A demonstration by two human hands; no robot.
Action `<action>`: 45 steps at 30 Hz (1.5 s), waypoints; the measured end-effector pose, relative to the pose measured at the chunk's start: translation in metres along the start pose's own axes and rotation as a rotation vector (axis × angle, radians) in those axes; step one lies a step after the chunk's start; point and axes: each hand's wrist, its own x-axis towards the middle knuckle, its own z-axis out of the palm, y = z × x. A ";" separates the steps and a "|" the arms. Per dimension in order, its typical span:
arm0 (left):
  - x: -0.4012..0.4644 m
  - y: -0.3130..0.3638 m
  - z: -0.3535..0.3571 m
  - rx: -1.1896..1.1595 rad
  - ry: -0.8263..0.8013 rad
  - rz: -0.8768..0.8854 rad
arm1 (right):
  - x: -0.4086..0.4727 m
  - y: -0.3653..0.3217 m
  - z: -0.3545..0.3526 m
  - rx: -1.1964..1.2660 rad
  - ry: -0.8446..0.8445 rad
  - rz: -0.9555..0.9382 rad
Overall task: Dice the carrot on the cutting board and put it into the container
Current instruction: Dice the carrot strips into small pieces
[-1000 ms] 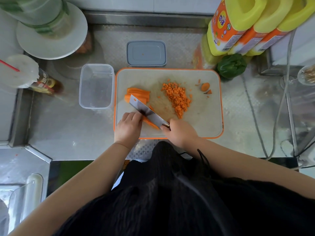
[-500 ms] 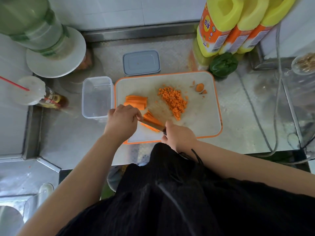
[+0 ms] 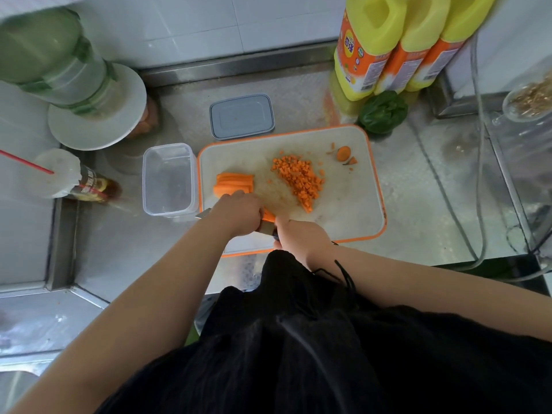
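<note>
— Where is the carrot?

— On the white cutting board with orange rim. The pile of small orange carrot dice lies in the middle, the orange carrot sticks at its left side.

— And your hands?

— My left hand curls over some carrot strips. My right hand grips the steel knife. The clear plastic container stands just beside the board on the steel tabletop.

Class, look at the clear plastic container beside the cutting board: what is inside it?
The clear container looks empty: only the metal counter shows through its base, and no carrot is in it. The diced carrot is on the cutting board. Nothing covers the container's inside.
</note>
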 end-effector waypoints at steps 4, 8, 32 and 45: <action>0.004 -0.003 -0.005 0.050 -0.025 0.033 | -0.010 0.002 -0.010 0.040 0.005 -0.009; -0.006 -0.014 -0.016 -0.038 0.453 0.169 | -0.020 0.012 -0.018 0.128 0.063 0.052; 0.042 -0.045 0.072 0.449 0.636 0.701 | -0.027 0.071 -0.012 0.604 0.234 0.453; 0.017 -0.006 0.092 0.251 0.586 0.175 | -0.031 0.074 -0.009 0.621 0.221 0.423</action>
